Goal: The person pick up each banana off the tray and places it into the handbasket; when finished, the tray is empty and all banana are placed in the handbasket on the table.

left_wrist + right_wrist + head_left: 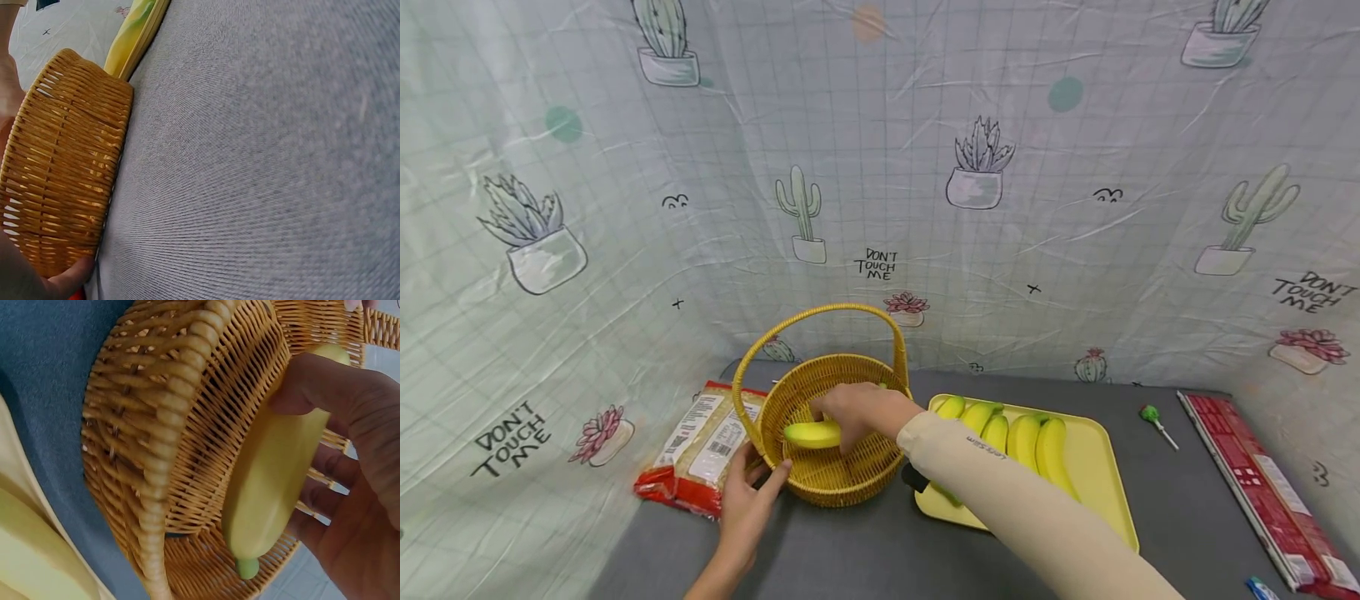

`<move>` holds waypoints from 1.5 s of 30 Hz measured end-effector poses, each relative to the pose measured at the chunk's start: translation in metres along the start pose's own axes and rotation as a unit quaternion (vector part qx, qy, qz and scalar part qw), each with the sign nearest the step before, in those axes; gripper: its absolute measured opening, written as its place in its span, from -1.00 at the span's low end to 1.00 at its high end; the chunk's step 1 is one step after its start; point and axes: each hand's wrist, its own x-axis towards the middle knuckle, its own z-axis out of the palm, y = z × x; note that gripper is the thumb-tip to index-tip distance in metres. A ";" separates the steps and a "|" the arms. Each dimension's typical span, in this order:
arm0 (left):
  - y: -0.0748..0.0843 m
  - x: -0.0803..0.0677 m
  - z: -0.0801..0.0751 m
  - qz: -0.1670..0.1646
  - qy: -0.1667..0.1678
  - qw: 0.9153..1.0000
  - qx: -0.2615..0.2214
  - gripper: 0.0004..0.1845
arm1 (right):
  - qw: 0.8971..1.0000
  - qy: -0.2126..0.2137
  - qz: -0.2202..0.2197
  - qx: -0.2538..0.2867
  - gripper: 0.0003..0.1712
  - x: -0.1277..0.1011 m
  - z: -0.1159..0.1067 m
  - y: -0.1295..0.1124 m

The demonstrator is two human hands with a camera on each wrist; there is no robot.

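A yellow wicker basket [831,497] with a tall arched handle stands on the table. My right hand [868,408] is down inside it and holds a banana [812,434]. In the right wrist view the thumb lies over the banana [269,481] and the fingers [322,500] curl behind it, its green tip hanging free above the woven bottom. My left hand [747,508] grips the near left side of the basket, thumb at the rim. The left wrist view shows a fingertip [78,275] low against the wicker wall [69,156].
To the right, a pale yellow tray [1105,483] bears several bananas [1022,437], partly hidden by my right sleeve. A red-ended clear bag [700,454] lies left of the basket. Farther right are a green lollipop [1150,414] and a long red package [1262,492]. A printed curtain [880,208] hangs behind.
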 end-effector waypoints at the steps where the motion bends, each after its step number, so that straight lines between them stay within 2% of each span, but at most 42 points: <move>1: 0.000 0.000 0.000 0.001 0.001 1.000 -0.002 -0.19 | 1.000 -0.006 0.002 0.010 -0.39 0.001 0.001 0.000; 7: 0.000 0.001 0.001 0.002 0.007 1.000 -0.002 -0.21 | 0.999 -0.039 -0.008 0.037 -0.44 0.004 0.007 -0.004; 11: 0.000 0.001 0.002 0.003 0.004 1.000 -0.008 -0.22 | 0.996 -0.075 0.001 0.049 -0.45 0.003 0.007 -0.006; 22: -0.001 0.001 0.001 0.009 0.003 1.000 -0.012 -0.23 | 0.989 -0.140 0.003 0.050 -0.55 -0.004 0.011 -0.011; 28: -0.002 0.001 0.002 0.012 0.003 1.000 -0.016 -0.23 | 0.987 -0.155 0.016 0.047 -0.64 -0.008 0.014 -0.010; 33: -0.004 0.001 0.003 0.009 0.002 1.000 -0.018 -0.22 | 0.986 -0.148 0.011 0.079 -0.63 -0.011 0.013 -0.005; 38: -0.004 0.001 0.004 0.003 -0.003 1.000 -0.015 -0.20 | 0.985 -0.109 -0.026 0.129 -0.53 -0.015 0.012 0.006; 45: -0.003 0.001 0.003 0.002 0.004 1.000 -0.010 -0.20 | 0.992 -0.022 -0.075 0.102 -0.52 -0.033 -0.003 0.017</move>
